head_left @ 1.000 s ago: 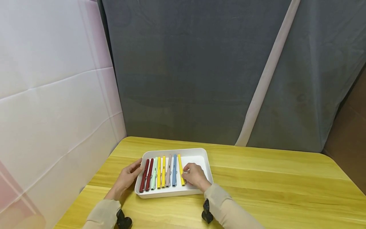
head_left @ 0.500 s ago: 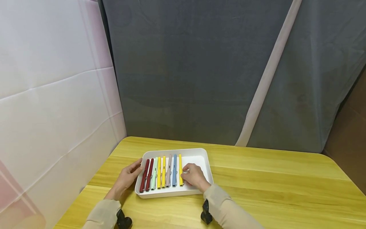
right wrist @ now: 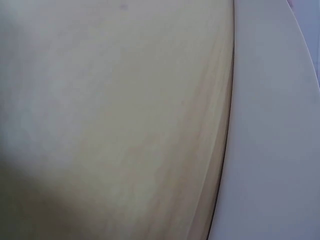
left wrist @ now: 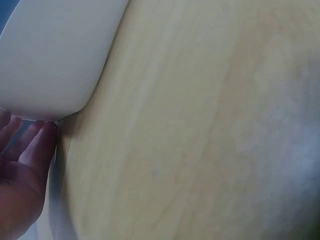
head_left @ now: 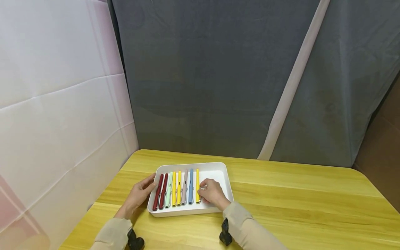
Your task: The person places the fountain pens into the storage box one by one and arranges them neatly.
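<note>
A white tray (head_left: 220, 173) holds a row of pens lying side by side. From the left come dark red pens (head_left: 158, 192), a mint green pen (head_left: 168, 190), yellow pens (head_left: 174, 189), a greyish pink pen (head_left: 184, 187) and a blue pen (head_left: 191, 186). Farthest right lies another yellow pen (head_left: 197, 180); my right hand (head_left: 214, 192) pinches it with curled fingers, though part of the contact is hidden. At the tray's left wall, my left hand (head_left: 140, 191) touches the outside with fairly straight fingers (left wrist: 40, 150). No right-hand fingers are clear in the right wrist view.
The tray stands on a yellow wood-grain table (head_left: 300, 201). A dark grey curtain (head_left: 203, 76) hangs behind it, and a white cloth wall (head_left: 62, 104) rises on the left. Bare tray floor (head_left: 212, 174) shows right of the last pen.
The rightmost yellow pen has turned from slanted to nearly parallel with the blue pen, its near end shifting left. Both hands have hardly moved.
</note>
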Demonstrator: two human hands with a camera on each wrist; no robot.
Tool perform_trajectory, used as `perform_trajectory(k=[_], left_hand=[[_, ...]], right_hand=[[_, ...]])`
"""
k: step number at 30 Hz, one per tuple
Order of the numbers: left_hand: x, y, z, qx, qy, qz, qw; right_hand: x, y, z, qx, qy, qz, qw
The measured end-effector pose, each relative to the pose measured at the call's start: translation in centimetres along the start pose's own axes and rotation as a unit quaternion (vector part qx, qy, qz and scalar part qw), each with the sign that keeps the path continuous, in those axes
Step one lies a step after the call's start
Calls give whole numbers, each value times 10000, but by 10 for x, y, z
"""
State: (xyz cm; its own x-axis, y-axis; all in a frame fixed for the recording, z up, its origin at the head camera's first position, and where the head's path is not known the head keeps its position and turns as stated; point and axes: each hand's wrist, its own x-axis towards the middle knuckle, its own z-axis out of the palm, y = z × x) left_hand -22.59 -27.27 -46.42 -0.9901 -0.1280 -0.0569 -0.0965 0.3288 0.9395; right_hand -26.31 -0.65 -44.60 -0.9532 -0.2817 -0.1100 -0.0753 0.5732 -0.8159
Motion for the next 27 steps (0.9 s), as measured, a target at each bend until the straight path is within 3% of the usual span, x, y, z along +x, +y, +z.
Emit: perform_trajectory(k=[17, 27], left_hand=[[3, -2, 1, -77, -66, 44, 9999], [3, -4, -3, 32, -69, 48, 10000]], right_hand=[[-3, 2, -4, 60, 33, 96, 9999], [-8, -3, -19, 137, 9, -269, 9995]])
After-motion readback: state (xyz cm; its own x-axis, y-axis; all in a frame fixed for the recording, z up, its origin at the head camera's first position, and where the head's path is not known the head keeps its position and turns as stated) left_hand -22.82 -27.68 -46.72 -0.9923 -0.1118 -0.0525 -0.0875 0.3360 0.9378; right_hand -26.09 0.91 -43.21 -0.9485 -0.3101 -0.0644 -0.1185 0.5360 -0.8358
